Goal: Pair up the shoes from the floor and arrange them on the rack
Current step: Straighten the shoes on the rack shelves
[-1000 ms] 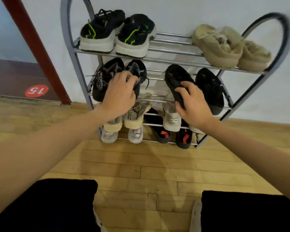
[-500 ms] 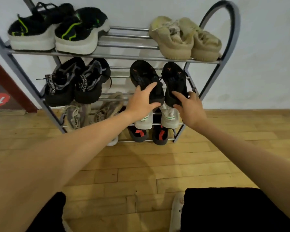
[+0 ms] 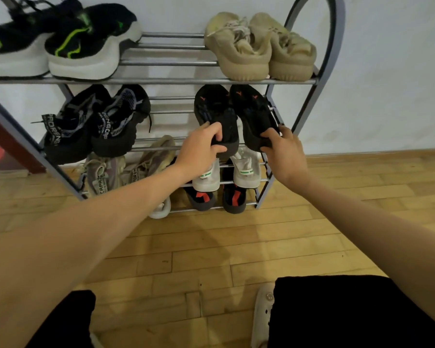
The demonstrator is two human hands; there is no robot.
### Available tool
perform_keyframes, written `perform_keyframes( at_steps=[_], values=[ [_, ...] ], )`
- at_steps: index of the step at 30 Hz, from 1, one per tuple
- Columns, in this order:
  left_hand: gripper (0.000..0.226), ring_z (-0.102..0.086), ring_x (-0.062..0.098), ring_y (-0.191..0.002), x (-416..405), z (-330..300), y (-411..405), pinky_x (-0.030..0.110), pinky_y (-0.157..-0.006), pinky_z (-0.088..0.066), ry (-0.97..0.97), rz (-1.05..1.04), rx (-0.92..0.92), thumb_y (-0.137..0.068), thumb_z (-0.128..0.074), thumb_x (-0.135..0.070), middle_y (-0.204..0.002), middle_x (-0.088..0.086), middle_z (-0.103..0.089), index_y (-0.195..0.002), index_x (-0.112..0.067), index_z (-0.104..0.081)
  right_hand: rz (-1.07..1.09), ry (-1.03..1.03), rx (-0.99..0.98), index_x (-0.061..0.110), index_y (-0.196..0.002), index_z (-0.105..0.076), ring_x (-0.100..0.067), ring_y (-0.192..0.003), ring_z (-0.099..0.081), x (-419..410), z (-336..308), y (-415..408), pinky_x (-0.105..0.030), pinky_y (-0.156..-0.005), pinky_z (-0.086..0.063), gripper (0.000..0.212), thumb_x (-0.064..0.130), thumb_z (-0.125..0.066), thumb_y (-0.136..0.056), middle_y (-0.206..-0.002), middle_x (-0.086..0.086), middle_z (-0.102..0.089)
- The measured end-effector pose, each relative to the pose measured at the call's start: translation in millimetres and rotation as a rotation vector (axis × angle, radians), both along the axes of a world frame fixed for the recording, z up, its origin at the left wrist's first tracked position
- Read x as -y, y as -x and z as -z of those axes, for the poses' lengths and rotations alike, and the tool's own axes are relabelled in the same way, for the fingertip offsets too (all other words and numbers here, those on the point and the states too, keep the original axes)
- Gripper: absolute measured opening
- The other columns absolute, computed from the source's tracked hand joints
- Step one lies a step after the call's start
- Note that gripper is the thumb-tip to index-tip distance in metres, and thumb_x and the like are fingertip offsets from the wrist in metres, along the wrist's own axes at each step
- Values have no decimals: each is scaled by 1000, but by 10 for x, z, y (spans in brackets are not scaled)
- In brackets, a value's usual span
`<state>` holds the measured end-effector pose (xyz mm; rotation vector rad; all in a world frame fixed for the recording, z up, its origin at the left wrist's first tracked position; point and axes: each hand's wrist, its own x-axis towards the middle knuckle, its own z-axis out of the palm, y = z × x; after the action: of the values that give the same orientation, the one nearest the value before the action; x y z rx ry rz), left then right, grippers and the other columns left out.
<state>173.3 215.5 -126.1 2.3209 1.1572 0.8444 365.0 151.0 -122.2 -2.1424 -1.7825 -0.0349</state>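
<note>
Head view: left hand [image 3: 201,149] grips left black shoe [image 3: 217,116], right hand [image 3: 284,154] its mate [image 3: 255,116], both on rack [image 3: 312,81] second shelf; step: squaring pair; next: release, floor apparently cleared.

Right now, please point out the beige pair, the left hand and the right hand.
beige pair [image 3: 239,56]: head view, side of nearer shoe.
left hand [image 3: 199,149]: head view, back of hand.
right hand [image 3: 285,156]: head view, back of hand.

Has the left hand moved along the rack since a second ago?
Yes. The left hand has gone from the laced black pair rightward along the second shelf, to the plain black shoe beside the right hand.
</note>
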Motion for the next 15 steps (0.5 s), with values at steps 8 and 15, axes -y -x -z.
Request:
perform_keyframes(
  at_steps=[8,15],
  values=[
    [19,-50,24,-79,-70,-49,-99,32,-67,-36,54,39,-8,-86,-67,-11,-92,12,-55,-90,-4,-50,55,29,38,14,-134,-44,-42,-121,-41,-8,-27,149,-45,-104,-33,35,20,-46,-100,-133,-23,-43],
    [35,-53,19,-114,9,-12,125,29,-94,-43,58,-30,11,-89,-63,-16,-129,7,-52,-122,-12,-51,20,-111,116,4,-126,-48,-42,-116,-43,141,43,325,-46,-96,-38,43,4,-55,-83,-128,-26,-42]
  ],
)
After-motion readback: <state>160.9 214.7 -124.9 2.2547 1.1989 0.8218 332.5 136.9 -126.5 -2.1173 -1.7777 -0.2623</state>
